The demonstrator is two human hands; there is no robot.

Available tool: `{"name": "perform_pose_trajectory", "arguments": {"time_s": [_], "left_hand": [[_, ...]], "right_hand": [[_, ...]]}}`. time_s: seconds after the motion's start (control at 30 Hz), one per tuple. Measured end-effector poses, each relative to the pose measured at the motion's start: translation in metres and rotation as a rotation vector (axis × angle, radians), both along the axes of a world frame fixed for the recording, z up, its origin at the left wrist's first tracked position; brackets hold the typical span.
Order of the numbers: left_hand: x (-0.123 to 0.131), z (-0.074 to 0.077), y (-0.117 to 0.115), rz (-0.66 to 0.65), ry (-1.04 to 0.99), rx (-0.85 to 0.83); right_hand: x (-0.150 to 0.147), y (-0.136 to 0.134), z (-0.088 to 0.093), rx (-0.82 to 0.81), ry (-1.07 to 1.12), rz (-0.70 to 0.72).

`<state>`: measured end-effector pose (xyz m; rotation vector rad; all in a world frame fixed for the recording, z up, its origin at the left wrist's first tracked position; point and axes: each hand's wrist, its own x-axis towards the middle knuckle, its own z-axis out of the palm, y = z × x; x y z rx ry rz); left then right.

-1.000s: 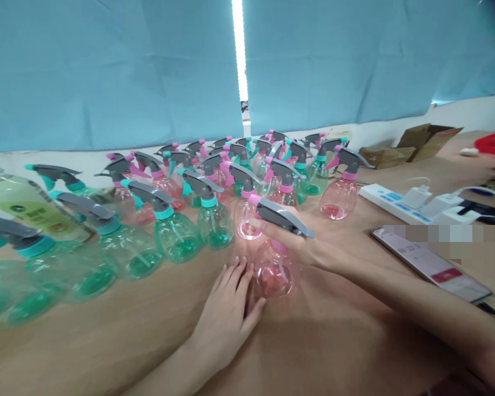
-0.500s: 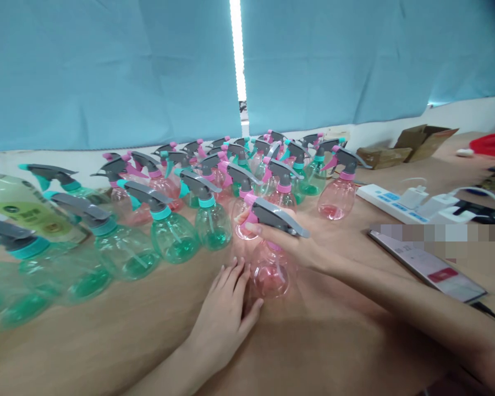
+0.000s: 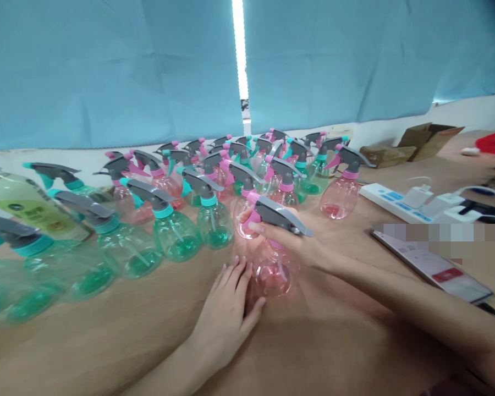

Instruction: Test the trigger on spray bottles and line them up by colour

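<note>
My right hand (image 3: pixel 291 242) is closed around the neck of a clear pink spray bottle (image 3: pixel 273 275), which stands upright on the table. Its grey and pink trigger head (image 3: pixel 278 212) sticks up above my fingers, pointing left. Beside the base of that bottle, on its left, my left hand (image 3: pixel 226 300) lies flat on the brown table (image 3: pixel 148 335) with its fingers spread and nothing in it. A green spray bottle (image 3: pixel 215 224) with a turquoise collar stands just beyond my left fingertips. Behind my right hand is another pink spray bottle (image 3: pixel 246 212), partly hidden.
Several more green and pink spray bottles crowd the left and back, including a pink one (image 3: pixel 340 195) at right. A large labelled bottle (image 3: pixel 28 203) lies far left. On the right are a power strip (image 3: pixel 391 203), a phone (image 3: pixel 429 267) and cardboard boxes (image 3: pixel 427 146).
The whole view has shifted slightly, so everything appears a little further right. Both hands and the held spray bottle keep their places on the table.
</note>
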<state>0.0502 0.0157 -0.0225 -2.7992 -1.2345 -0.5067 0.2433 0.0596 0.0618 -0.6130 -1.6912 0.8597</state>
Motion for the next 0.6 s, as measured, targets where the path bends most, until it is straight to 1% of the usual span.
{"name": "perform_pose_trajectory", "arguments": {"time_s": [0.17,0.4,0.6], "left_hand": [[0.0000,0.0005,-0.0002,0.005,0.015,0.020],[-0.0002,-0.0010,0.0014,-0.005,0.011,0.025],[-0.0004,-0.0009,0.0010,0.000,0.006,0.031]], "right_hand": [[-0.0003,0.0005,-0.0012,-0.018,0.037,0.014],[-0.0022,-0.0027,0.0043,-0.075,0.075,0.005],[-0.0025,-0.0013,0.0019,-0.088,0.103,0.018]]}}
